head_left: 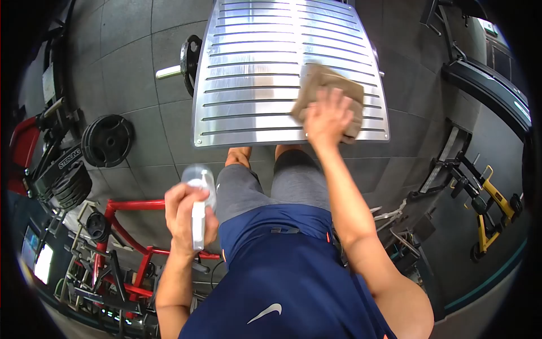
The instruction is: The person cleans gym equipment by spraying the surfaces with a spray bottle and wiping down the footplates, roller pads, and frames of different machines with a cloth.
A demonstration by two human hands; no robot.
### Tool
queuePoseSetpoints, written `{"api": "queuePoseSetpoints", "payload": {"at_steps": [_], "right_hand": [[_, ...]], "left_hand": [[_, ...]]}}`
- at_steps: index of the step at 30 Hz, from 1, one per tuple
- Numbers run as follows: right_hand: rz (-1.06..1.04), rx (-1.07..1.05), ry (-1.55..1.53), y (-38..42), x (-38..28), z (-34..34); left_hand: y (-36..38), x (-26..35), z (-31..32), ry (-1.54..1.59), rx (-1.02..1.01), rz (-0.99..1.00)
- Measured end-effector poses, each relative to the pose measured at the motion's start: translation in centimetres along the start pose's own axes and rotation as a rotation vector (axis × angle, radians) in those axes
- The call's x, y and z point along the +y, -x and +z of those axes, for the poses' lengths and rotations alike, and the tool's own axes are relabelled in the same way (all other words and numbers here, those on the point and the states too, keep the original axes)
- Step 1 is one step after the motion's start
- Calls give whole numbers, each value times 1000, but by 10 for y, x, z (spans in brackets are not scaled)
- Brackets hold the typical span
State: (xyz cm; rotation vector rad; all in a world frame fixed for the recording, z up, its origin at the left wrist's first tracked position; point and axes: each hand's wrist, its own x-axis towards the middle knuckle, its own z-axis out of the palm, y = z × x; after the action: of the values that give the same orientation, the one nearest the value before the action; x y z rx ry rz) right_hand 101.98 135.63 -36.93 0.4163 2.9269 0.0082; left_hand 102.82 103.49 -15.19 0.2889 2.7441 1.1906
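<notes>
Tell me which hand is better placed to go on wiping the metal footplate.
Right, most likely. The right hand already presses the brown cloth flat on the metal footplate, while the left hand is back near the body, its fingers wrapped around a spray bottle.

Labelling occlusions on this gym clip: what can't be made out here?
Head view only:
- Cloth: its middle lies under the right hand.
- Spray bottle: the body is wrapped in the left hand, the label unreadable.
- Metal footplate: its top edge is cut off by the frame.
- Feet: hidden behind the footplate.
</notes>
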Motion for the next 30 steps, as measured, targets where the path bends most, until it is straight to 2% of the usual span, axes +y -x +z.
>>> {"api": "queuePoseSetpoints", "payload": {"at_steps": [1, 3, 6, 7, 8, 9, 10, 11, 16, 20, 21, 22, 23, 25, 28, 30], "right_hand": [[-133, -9, -108, 0, -20, -3], [-248, -79, -224, -6, -16, -11], [-116, -118, -77, -22, 56, -20], [-28, -119, -24, -25, 88, -15], [65, -112, -14, -27, 118, -14], [120, -87, 4, -28, 141, -10], [133, -78, -33, -30, 147, -10], [147, -73, -70, -32, 152, -13], [165, -109, -78, -37, 147, -23], [174, -131, -111, -39, 147, -28], [172, -134, -114, -40, 147, -28], [171, -144, -125, -41, 148, -28], [173, -156, -135, -41, 147, -29], [180, -172, -144, -42, 148, -31], [173, -192, -177, -42, 149, -33], [169, -213, -177, -42, 149, -33]], "left_hand": [[-27, 6, 9, -8, 17, 70], [-98, 23, 26, -3, -127, 106], [-178, -3, 72, 104, -341, -22], [-195, -28, 96, 96, -303, 34], [-205, -40, 115, -55, -167, -7], [-228, -64, 124, -135, -431, -301], [-231, -94, 141, -280, -372, -327], [-253, -80, 142, -311, -508, -488], [-255, -174, 163, -357, -608, -612], [-264, -132, 189, -98, -711, -732], [-268, -119, 210, -116, -777, -674], [-279, -66, 225, -170, -774, -675], [-290, -33, 242, -140, -800, -565], [-295, -30, 295, -157, -769, -336], [-313, 4, 336, -218, -813, -305], [-312, 8, 341, -234, -814, -266]]}}
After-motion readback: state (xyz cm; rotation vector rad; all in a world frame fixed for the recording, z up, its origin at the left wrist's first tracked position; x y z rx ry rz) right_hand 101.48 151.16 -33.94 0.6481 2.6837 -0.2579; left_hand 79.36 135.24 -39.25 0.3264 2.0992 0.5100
